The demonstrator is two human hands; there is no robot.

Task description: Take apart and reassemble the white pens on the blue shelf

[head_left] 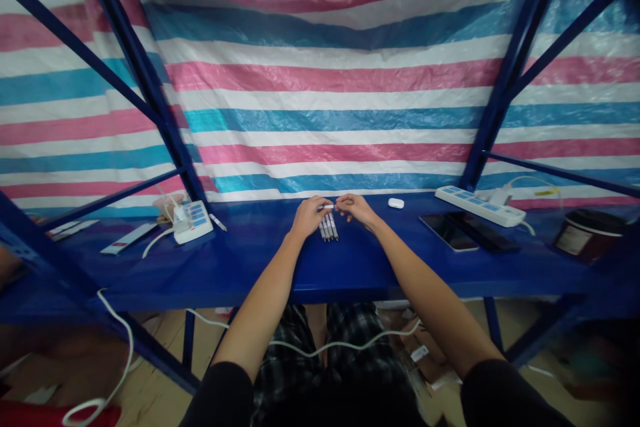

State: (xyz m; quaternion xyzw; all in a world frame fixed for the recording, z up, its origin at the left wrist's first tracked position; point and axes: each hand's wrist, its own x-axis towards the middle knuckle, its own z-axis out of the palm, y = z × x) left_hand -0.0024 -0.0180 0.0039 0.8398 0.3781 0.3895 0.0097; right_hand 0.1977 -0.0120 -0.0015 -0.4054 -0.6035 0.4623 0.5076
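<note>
Over the middle of the blue tabletop, my left hand (pixel 309 215) pinches a white pen (pixel 327 206) that lies level. My right hand (pixel 357 207) has its fingers closed at the pen's right end, where the fingertips partly hide it. Just below and between my hands, several similar pens (pixel 329 227) lie side by side on the tabletop, pale barrels with dark tips toward me. Fine detail on the held pen is too small to make out.
A white earbud case (pixel 396 203) sits right of my hands. Farther right are a phone (pixel 449 233), a power strip (pixel 480 206) and a dark tub (pixel 590 235). Leftward are another pen (pixel 218 222), a second power strip (pixel 193 222) and a flat box (pixel 129 239). Blue posts (pixel 517 60) frame the table (pixel 345 273).
</note>
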